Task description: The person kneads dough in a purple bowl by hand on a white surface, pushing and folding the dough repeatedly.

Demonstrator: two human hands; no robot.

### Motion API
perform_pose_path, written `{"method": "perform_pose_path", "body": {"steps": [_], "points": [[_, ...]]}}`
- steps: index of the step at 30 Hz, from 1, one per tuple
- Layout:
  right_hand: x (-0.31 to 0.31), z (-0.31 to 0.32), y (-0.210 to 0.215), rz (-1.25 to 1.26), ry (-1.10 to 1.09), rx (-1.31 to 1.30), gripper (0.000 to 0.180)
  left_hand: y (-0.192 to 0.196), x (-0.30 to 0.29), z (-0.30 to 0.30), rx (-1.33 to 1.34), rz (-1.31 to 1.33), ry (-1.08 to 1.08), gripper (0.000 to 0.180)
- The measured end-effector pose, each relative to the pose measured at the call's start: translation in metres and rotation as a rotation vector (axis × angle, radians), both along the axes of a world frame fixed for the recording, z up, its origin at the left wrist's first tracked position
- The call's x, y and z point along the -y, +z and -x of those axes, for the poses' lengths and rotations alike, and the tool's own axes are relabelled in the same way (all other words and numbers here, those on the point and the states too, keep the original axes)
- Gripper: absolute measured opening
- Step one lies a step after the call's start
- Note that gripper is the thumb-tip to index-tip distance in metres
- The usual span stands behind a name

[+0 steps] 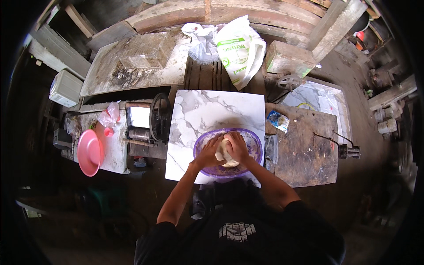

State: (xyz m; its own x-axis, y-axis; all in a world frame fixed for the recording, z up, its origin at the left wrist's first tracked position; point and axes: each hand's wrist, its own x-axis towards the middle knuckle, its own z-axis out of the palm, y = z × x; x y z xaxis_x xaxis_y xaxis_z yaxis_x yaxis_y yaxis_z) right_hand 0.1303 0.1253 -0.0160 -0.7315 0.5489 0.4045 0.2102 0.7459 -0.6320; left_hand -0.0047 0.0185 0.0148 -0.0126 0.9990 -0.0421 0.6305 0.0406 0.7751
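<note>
A pale lump of dough (224,153) rests in a purple-rimmed oval basin (197,143). The basin stands at the near side of a white, grey-veined marble-look tabletop (198,110), right in front of my body. From the left, my left hand (208,154) presses against the dough, its fingers bent toward the far side. My right hand (237,148) grips it from the opposite side, fingers curled over the top. Both hands meet close together above the lump and hide part of it. Whitish residue marks the inside of the basin.
Left of the tabletop is a roller machine with a dark wheel (160,117), then a pink basin (89,152). A worn wooden board (309,150) adjoins on the right, with a blue-and-white packet (278,120). Beyond the far edge are a white plastic sack (240,53) and a wire cage (148,53).
</note>
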Motion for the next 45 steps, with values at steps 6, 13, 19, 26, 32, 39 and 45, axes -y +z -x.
{"method": "perform_pose_path", "body": {"steps": [6, 13, 19, 26, 32, 39, 45], "points": [[-0.021, -0.019, 0.054, 0.219, 0.483, 0.433, 0.092, 0.015, -0.01, -0.017, -0.249, 0.205, 0.116, 0.111], [-0.006, -0.017, 0.034, 0.092, 0.325, 0.399, 0.087, 0.011, -0.004, -0.034, -0.293, -0.069, 0.231, 0.096], [0.008, -0.019, 0.031, 0.091, 0.245, 0.273, 0.058, -0.003, 0.01, -0.038, -0.362, 0.045, 0.333, 0.075], [0.018, -0.008, 0.009, -0.06, -0.071, 0.19, 0.037, -0.008, 0.002, -0.038, -0.386, -0.101, 0.585, 0.05], [0.009, 0.015, 0.002, -0.034, -0.191, 0.167, 0.034, -0.001, -0.016, -0.04, -0.177, -0.051, 0.899, 0.051], [-0.018, 0.021, 0.002, 0.146, 0.025, 0.171, 0.045, -0.012, -0.013, -0.001, -0.069, -0.07, 0.657, 0.066], [-0.044, 0.023, 0.042, 0.259, 0.301, 0.281, 0.051, 0.013, -0.007, 0.018, 0.362, 0.029, 0.38, 0.059]]}}
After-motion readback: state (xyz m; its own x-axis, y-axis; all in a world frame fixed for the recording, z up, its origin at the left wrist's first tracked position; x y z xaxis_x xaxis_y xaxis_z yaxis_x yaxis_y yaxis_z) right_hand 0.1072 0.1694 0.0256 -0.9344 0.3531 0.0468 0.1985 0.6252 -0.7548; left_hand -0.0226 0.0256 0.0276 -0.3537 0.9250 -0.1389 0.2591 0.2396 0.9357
